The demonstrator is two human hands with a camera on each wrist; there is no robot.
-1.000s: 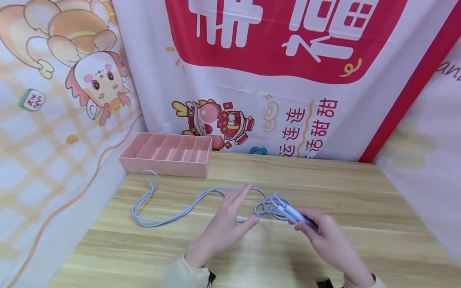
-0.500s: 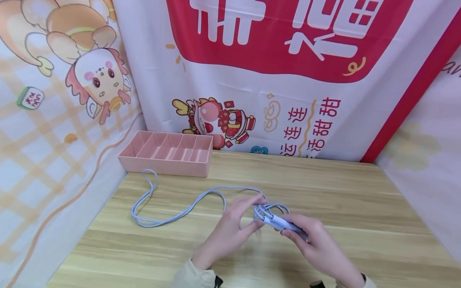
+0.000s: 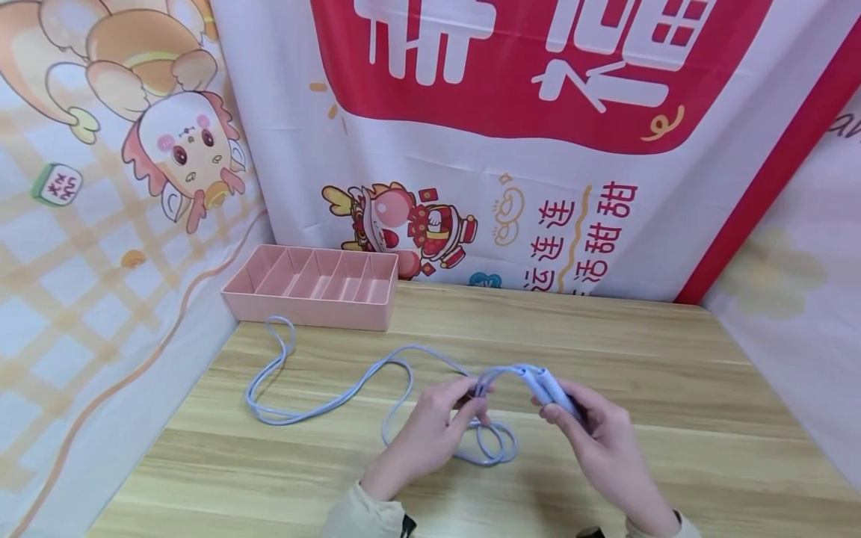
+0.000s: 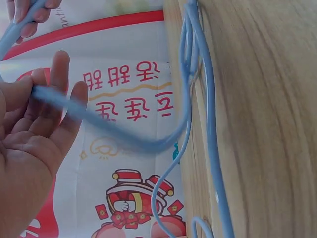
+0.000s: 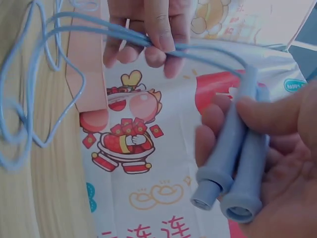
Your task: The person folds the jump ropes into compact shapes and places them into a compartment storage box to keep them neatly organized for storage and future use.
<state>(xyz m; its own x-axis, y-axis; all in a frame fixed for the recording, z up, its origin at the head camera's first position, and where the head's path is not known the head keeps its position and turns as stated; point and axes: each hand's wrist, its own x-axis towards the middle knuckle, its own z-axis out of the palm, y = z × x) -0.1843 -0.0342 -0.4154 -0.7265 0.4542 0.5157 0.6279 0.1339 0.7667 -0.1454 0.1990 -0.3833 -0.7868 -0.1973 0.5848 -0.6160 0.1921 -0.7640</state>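
Observation:
A light blue jump rope lies between the two hands. My right hand [image 3: 602, 441] grips both of its handles [image 5: 225, 144] side by side, thumb across them, above the table. My left hand [image 3: 430, 422] pinches the doubled rope cord [image 5: 119, 32] between thumb and fingers, a short way from the handles. From the left fingers the cord drops to a small loop [image 3: 498, 448] on the tabletop. Further left, the doubled cord [image 3: 316, 407] snakes over the wood and ends in a bend beside the pink box. In the left wrist view, the cord [image 4: 114, 129] runs blurred out of the fingers.
A pink box [image 3: 306, 310] with several compartments stands at the back left of the wooden table [image 3: 639, 351]. A printed cloth [image 3: 430, 187] hangs behind the table, and patterned cloth walls [image 3: 128, 299] rise at both sides.
The left hand has reached right and taken hold of the cord by the handles. The right hand went left, then back right with the handles; the coiled bundle has loosened and dropped nearer.

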